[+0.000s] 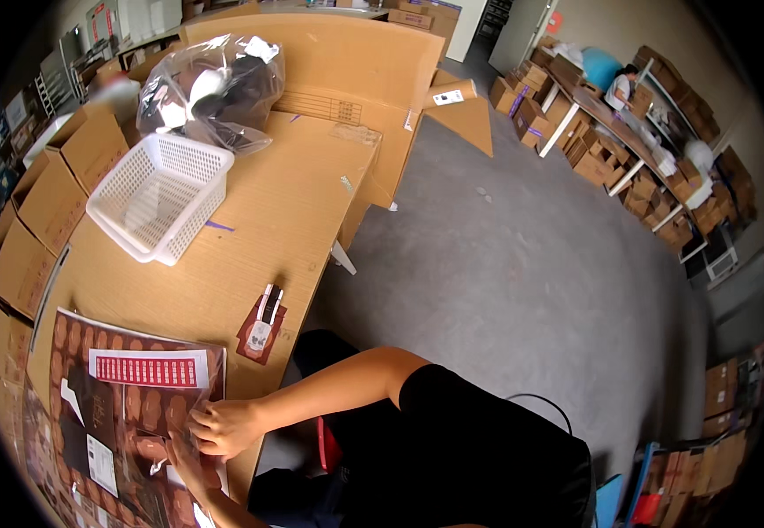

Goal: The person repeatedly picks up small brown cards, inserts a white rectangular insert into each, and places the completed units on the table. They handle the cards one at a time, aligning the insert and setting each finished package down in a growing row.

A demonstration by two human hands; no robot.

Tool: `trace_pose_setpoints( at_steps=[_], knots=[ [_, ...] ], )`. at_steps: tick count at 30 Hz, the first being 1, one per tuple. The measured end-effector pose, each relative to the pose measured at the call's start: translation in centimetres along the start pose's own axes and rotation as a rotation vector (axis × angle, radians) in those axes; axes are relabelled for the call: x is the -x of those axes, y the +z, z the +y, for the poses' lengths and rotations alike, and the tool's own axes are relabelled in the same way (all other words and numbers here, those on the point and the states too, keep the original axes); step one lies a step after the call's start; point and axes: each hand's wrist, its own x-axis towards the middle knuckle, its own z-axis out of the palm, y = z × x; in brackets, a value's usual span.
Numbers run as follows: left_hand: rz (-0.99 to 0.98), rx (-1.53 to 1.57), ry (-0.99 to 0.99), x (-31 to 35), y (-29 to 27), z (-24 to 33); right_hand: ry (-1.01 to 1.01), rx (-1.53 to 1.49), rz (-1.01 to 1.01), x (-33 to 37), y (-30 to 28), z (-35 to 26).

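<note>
Patterned mat (144, 407) lies on the table (268, 202), under both hands; right hand (224, 429) curled, left hand (187, 466) beside it, whether gripping I cannot tell; label sheet (148, 369) on the mat; farther off, white basket (202, 211).

1. The right hand (224, 429) partly covers the fingertips of the left hand (186, 462); whatever is between them is hidden.
2. The left forearm (226, 510) is cut off by the lower edge, as is the brown patterned mat (151, 407).
3. Folds and glare on the clear bag (263, 97) obscure its black and white contents.
4. A pale shape (118, 93) behind the cartons (90, 145) is blurred.
5. A distant person (618, 91) is too small for handwork to show.
</note>
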Motion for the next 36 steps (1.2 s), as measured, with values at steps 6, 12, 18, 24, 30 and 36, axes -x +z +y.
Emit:
trace_pose_setpoints(
  at_steps=[6, 12, 18, 24, 30, 36],
  knots=[
    [0.011, -0.031, 0.112, 0.3, -0.2, 0.1, 0.028, -0.170, -0.199, -0.6, 2.4, 1.7],
    [-0.081, 0.032, 0.187, 0.4, -0.2, -0.5, 0.051, -0.334, -0.230, -2.7, 0.4, 2.9],
    [-0.047, -0.023, 0.203, -0.4, -0.3, -0.6, -0.002, -0.278, -0.260, -3.5, -0.7, 2.8],
    [0.024, -0.106, 0.262, -1.3, -0.7, -0.7, 0.048, -0.386, -0.307, -3.0, -0.4, 2.5],
    [0.212, -0.262, 0.349, -0.6, -0.9, -1.2, -0.151, -0.346, 0.103, -1.5, -0.9, 1.5],
    [0.028, 0.094, 0.236, 6.5, 2.0, -2.6, -0.107, -0.498, 0.270, 0.8, -4.8, -0.7]
  ],
)
